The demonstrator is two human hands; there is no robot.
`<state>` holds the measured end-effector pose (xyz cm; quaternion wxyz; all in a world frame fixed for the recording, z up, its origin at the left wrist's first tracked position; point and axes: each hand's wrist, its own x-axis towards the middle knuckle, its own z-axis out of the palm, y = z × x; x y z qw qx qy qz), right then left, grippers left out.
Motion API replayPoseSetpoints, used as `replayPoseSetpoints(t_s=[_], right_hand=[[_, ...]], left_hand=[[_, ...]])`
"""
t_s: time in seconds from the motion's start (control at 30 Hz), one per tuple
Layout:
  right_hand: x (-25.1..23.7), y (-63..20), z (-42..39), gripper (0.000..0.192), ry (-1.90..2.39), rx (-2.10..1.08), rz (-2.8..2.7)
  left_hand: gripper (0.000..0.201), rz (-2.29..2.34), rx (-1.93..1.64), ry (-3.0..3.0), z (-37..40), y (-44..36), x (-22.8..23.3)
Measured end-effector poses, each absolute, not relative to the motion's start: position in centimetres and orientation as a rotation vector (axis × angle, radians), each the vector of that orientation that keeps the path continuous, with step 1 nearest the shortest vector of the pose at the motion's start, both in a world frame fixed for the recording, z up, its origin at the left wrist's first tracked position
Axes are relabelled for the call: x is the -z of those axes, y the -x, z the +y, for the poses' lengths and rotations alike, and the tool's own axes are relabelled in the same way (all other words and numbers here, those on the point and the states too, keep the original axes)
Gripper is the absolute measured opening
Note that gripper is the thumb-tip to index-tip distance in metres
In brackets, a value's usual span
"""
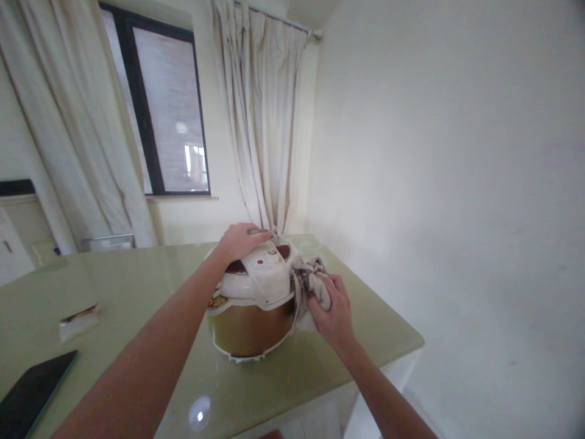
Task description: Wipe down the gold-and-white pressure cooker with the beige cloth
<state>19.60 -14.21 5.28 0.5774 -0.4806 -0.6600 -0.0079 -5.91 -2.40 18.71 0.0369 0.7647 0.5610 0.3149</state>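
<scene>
At frame centre, left hand (pixel 240 239) steadied the cooker (pixel 251 305) (flat-palmed, gripping nothing); right hand (pixel 336 311) clutched the cloth (pixel 311 283), best pressed firmly.

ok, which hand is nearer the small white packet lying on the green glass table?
Left. The left hand rests on the gold-and-white cooker's lid, toward the small white packet; the right hand presses a cloth on the cooker's far side.

Both forearms bare, no sleeves; left hand (pixel 241 239) & right hand (pixel 335 311) gloveless.
</scene>
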Motion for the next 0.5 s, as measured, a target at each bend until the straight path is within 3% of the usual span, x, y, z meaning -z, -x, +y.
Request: replayPoseSetpoints(t_s=[0.13,0.27,0.5], right_hand=[[-5.2,-19.9,-15.1,0.049,1.056,0.042,-1.666],[-7.5,-19.9,-13.0,0.049,1.081,-0.105,-1.684],[-10.5,-20.9,-15.3,0.051,1.124,-0.046,-1.966]], left_hand=[[0.062,1.706,-0.974,-2.337,-2.5,5.9,-18.8],[0.061,1.705,-0.986,-2.316,-2.5,5.9,-18.7],[0.062,1.698,-0.977,-2.356,-2.8,5.8,-18.8]])
